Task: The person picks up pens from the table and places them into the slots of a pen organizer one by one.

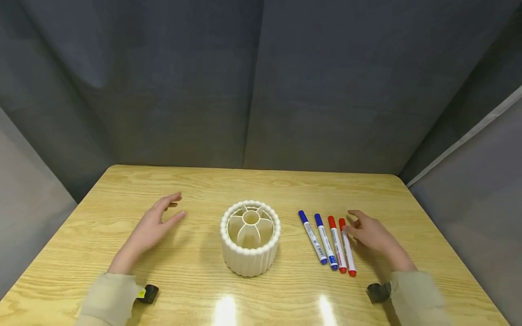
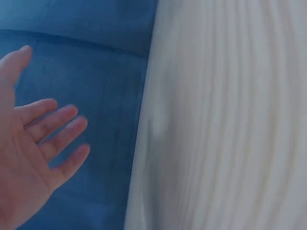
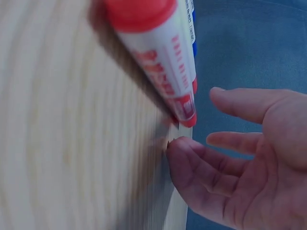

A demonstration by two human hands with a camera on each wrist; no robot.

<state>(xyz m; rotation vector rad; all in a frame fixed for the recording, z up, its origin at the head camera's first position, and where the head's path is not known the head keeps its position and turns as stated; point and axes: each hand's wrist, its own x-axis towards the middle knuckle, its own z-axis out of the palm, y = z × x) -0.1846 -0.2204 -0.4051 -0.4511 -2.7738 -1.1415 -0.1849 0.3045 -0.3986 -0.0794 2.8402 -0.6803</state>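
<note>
Two red-capped markers and two blue-capped ones lie side by side on the wooden table. My right hand (image 1: 371, 233) is just right of the outermost red marker (image 1: 349, 256), thumb and fingertips over its upper part. In the right wrist view the thumb stands apart from the loosely bent fingers, and the near red marker (image 3: 160, 62) lies beyond the fingertips. Beside it are the other red marker (image 1: 337, 246) and the blue markers, one nearer (image 1: 326, 242) and one farthest left (image 1: 313, 237). My left hand (image 1: 152, 226) hovers at left, fingers spread and holding nothing.
A round cream pen holder (image 1: 249, 265) with a beaded rim and inner dividers stands mid-table between the hands. The wooden table (image 1: 183, 290) ends at a dark curtain (image 1: 183, 90) behind. Black wrist cameras (image 1: 378, 293) are strapped at both sleeves.
</note>
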